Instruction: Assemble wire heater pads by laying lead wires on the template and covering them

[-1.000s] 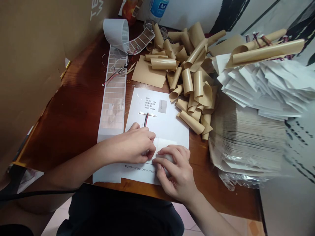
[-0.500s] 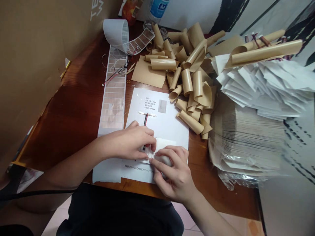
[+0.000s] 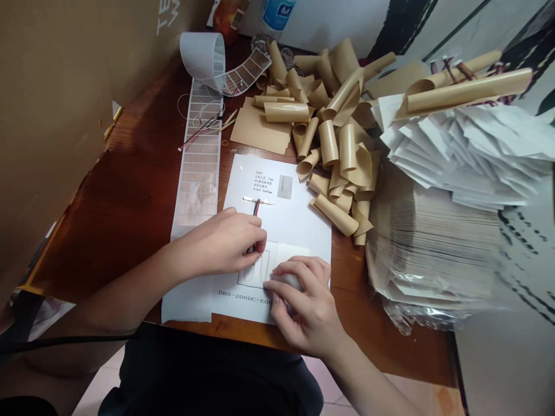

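Note:
My left hand (image 3: 234,242) lies over the printed sheet (image 3: 299,225), its thumb and index fingertips pinched together; what is between them is too small to make out. A red and black cable (image 3: 256,209), taped down at its top, runs under these fingers. Below them, thin looped lines (image 3: 262,268) show inside a drawn rectangle. My right hand (image 3: 303,300) curls over a smooth white rounded object (image 3: 293,281), mostly hidden by the fingers. Its index fingertip touches the sheet beside the loops. A pale flat strip (image 3: 292,251) lies just above this hand.
Rolled brown paper pieces (image 3: 329,144) are heaped behind the sheet. At right stands a tall stack of white sheets (image 3: 433,231) in clear plastic. A gridded label strip (image 3: 199,173) with loose wires lies left. A cardboard box (image 3: 56,115) walls the left side; a bottle (image 3: 277,14) stands behind.
My left hand has drawn up and away from my right fingertips, its thumb closing toward the index finger. More of the looped lines now shows. My right hand has stayed almost still.

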Demonstrator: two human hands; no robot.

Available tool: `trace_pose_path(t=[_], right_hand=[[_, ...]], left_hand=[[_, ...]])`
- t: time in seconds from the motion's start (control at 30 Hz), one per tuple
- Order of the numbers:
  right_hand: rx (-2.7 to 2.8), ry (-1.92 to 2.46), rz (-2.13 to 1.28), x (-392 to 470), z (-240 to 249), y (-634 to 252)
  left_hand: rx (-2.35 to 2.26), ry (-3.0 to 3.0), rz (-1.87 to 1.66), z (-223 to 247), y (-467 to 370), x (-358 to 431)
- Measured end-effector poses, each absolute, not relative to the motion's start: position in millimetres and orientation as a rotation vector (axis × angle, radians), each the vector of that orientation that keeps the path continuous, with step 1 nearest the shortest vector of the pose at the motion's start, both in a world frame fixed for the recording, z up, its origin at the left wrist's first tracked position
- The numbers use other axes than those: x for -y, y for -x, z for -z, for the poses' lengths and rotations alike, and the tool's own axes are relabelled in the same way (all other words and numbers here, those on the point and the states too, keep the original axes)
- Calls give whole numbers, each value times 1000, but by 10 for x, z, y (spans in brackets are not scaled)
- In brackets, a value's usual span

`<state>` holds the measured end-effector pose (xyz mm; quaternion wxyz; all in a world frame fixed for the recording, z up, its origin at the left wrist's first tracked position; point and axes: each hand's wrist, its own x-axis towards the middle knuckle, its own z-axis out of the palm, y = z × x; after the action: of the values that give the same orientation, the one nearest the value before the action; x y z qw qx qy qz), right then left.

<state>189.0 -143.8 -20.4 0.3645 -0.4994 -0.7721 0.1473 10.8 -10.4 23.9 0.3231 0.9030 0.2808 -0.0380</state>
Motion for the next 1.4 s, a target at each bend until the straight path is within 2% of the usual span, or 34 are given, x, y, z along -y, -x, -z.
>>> trace_pose_path(t=[1.4], right_hand=[[1933, 1303, -365, 1432, 210, -1902]], left_hand=[[-823, -2425, 195, -237, -176, 196]])
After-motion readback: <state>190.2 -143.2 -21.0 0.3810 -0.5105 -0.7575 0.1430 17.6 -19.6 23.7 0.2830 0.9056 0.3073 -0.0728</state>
